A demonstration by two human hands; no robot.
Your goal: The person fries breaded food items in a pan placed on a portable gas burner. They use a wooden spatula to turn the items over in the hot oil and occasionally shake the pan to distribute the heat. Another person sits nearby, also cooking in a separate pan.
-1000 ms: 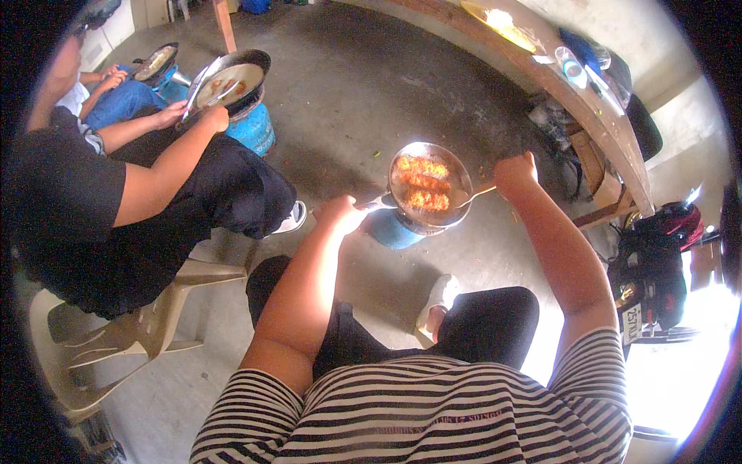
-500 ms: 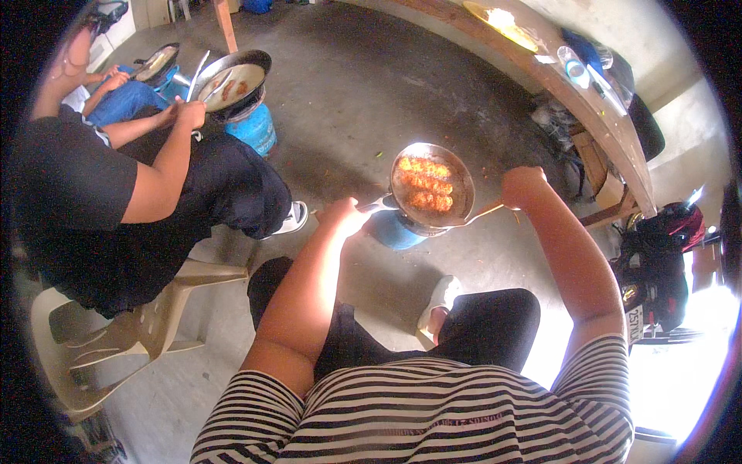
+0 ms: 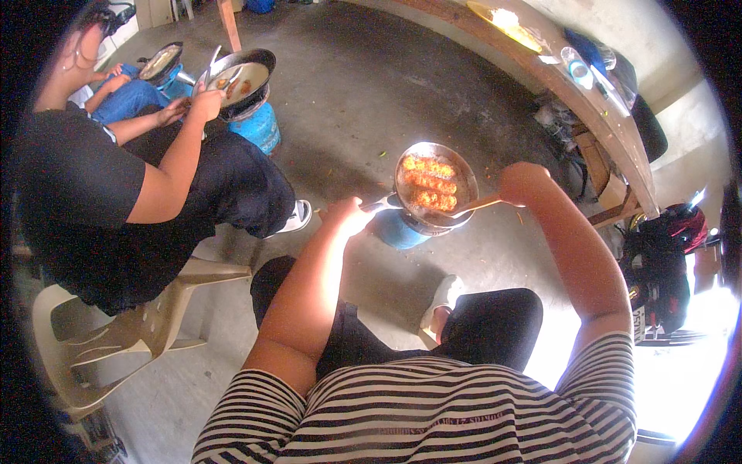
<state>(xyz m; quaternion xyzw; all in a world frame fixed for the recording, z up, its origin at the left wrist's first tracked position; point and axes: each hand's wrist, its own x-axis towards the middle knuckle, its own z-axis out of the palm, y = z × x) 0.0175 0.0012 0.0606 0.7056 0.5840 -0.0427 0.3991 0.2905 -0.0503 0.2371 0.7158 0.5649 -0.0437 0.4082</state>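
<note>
My left hand [image 3: 345, 217] is closed round the handle of a round frying pan [image 3: 466, 168]. Three rows of orange-brown fried food [image 3: 430, 183] lie side by side in it. Under the pan stands a blue gas stove [image 3: 400, 232]. At the pan's right, my right hand [image 3: 525, 184] grips a wooden spatula [image 3: 483, 203], whose tip reaches inside the near right rim, just beside the nearest row. Its exact blade shape is hard to make out.
To the left sits a co-worker in black [image 3: 85, 178], working at a wok [image 3: 259, 69] on a blue gas cylinder [image 3: 259, 127]. Another person's pan [image 3: 162, 63] is beyond. A beige plastic chair [image 3: 166, 317] stands left; a wooden table [image 3: 599, 120] runs along the right wall.
My right hand has shifted slightly left, and the spatula tip now sits farther inside the pan. The co-worker's nearer hand has moved right, toward the wok.
</note>
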